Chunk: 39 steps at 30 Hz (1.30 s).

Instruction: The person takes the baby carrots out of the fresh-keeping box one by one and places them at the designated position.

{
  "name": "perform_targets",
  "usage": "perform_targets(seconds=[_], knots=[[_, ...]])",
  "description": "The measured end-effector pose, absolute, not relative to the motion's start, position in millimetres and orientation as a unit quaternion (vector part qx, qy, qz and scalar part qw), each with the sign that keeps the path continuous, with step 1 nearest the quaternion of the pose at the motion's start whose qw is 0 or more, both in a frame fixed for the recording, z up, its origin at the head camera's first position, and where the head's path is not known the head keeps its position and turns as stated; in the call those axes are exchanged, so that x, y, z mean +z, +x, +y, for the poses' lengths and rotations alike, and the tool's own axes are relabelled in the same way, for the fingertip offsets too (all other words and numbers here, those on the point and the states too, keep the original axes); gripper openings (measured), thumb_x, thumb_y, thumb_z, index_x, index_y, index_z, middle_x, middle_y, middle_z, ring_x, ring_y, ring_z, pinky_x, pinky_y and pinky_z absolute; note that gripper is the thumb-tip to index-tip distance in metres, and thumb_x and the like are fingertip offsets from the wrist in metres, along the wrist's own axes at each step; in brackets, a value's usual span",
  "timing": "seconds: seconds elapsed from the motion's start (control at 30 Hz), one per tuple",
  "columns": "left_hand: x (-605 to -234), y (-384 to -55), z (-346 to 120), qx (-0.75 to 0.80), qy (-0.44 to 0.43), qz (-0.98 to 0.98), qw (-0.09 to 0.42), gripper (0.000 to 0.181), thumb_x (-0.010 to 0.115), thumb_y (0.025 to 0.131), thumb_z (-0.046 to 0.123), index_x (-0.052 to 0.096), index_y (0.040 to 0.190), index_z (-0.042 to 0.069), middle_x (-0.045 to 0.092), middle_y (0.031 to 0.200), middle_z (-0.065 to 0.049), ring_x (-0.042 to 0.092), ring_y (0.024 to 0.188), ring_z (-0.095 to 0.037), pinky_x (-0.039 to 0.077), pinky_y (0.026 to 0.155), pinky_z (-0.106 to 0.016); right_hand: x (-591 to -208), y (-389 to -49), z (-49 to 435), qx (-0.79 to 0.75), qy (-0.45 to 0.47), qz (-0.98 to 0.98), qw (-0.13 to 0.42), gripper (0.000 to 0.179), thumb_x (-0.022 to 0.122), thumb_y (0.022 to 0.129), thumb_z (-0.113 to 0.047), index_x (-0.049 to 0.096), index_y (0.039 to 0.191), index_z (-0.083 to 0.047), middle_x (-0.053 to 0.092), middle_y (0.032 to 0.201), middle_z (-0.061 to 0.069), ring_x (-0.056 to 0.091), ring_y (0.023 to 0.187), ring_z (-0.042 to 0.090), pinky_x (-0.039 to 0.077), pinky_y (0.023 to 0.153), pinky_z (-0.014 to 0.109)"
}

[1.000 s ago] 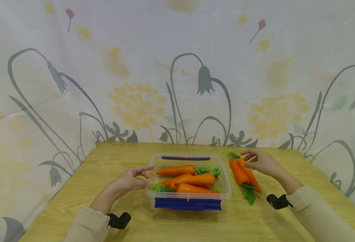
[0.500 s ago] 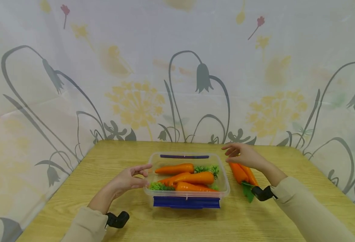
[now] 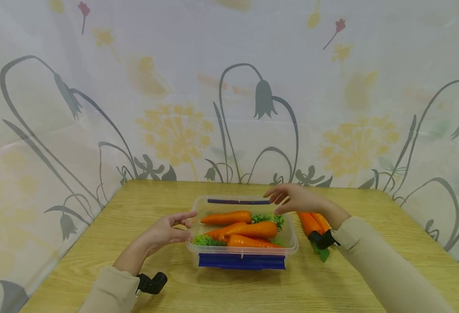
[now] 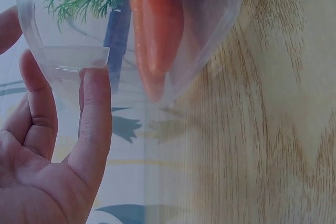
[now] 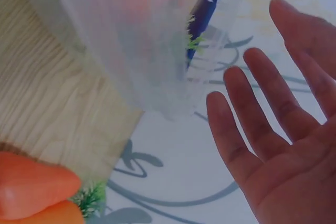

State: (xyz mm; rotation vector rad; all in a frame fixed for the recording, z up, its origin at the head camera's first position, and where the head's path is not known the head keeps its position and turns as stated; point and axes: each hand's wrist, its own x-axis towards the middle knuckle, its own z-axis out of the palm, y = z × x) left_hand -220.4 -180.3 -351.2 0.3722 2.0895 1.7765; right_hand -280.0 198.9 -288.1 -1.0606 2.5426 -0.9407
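Observation:
A clear plastic food container [image 3: 242, 250] with blue clips holds several orange carrots [image 3: 235, 217] with leafy green tops. My left hand [image 3: 166, 232] is at the container's left end, fingers loosely extended. In the left wrist view, one fingertip of this hand [image 4: 58, 145] overlaps the clear side flap [image 4: 79, 55]. Above the container's back right corner hovers my right hand [image 3: 293, 199], fingers spread and holding nothing. The right wrist view shows this hand [image 5: 278, 129] with bare palm and separated fingers beside the translucent wall.
To the right of the container, more carrots [image 3: 309, 222] lie on the wooden table [image 3: 166, 278], partly hidden behind my right wrist and its black camera [image 3: 323, 239]. A flower-patterned cloth [image 3: 229, 139] hangs behind the table and along its sides.
My right hand has moved left, from over the loose carrots to above the container's right end. My left hand has stayed at the left end.

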Motion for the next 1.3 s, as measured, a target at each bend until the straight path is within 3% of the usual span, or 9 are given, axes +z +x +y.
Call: perform_targets(seconds=[0.37, 0.6, 0.83, 1.07, 1.3], knots=[[-349.8, -221.7, -181.5, 0.629, 0.132, 0.744, 0.183, 0.066, 0.068, 0.084, 0.005, 0.037, 0.142, 0.003, 0.043, 0.109, -0.018, 0.049, 0.104, -0.026, 0.044, 0.089, -0.039, -280.5, -293.9, 171.9, -0.296, -0.397, 0.845, 0.202, 0.037, 0.066, 0.084, 0.001, 0.057, 0.120, -0.005, 0.056, 0.116, 0.009, 0.054, 0.108, 0.030, 0.046, 0.087, 0.034], [-351.3, -222.3, -180.8, 0.629, 0.136, 0.743, 0.184, 0.063, 0.065, 0.085, 0.003, 0.038, 0.142, 0.003, 0.044, 0.108, -0.018, 0.049, 0.102, -0.024, 0.045, 0.087, -0.038, -286.6, -299.9, 157.7, -0.297, -0.385, 0.832, 0.268, 0.036, 0.063, 0.085, 0.005, 0.056, 0.120, 0.000, 0.054, 0.119, 0.019, 0.051, 0.112, 0.037, 0.047, 0.087, 0.034], [-353.3, -222.7, -181.0, 0.628, 0.140, 0.743, 0.184, 0.064, 0.067, 0.084, 0.005, 0.039, 0.142, 0.003, 0.044, 0.108, -0.019, 0.046, 0.106, -0.027, 0.044, 0.088, -0.038, -297.7, -306.4, 150.5, -0.243, -0.366, 0.838, 0.324, 0.033, 0.065, 0.083, 0.005, 0.059, 0.115, -0.002, 0.057, 0.115, 0.014, 0.054, 0.107, 0.029, 0.048, 0.084, 0.035], [-353.9, -223.2, -181.2, 0.630, 0.146, 0.740, 0.186, 0.066, 0.069, 0.083, 0.007, 0.039, 0.142, 0.003, 0.044, 0.109, -0.019, 0.046, 0.107, -0.027, 0.045, 0.088, -0.038, -305.2, -309.1, 143.6, -0.212, -0.341, 0.834, 0.377, 0.045, 0.062, 0.079, 0.011, 0.056, 0.116, -0.013, 0.050, 0.119, 0.007, 0.052, 0.105, 0.025, 0.048, 0.080, 0.034], [-354.2, -223.2, -181.7, 0.626, 0.144, 0.744, 0.182, 0.065, 0.069, 0.083, 0.007, 0.040, 0.141, 0.003, 0.044, 0.109, -0.019, 0.048, 0.101, -0.023, 0.045, 0.088, -0.039, -306.1, -307.0, 133.9, -0.187, -0.342, 0.839, 0.380, 0.053, 0.056, 0.075, 0.019, 0.050, 0.116, -0.015, 0.047, 0.114, 0.006, 0.050, 0.097, 0.024, 0.047, 0.075, 0.032]])
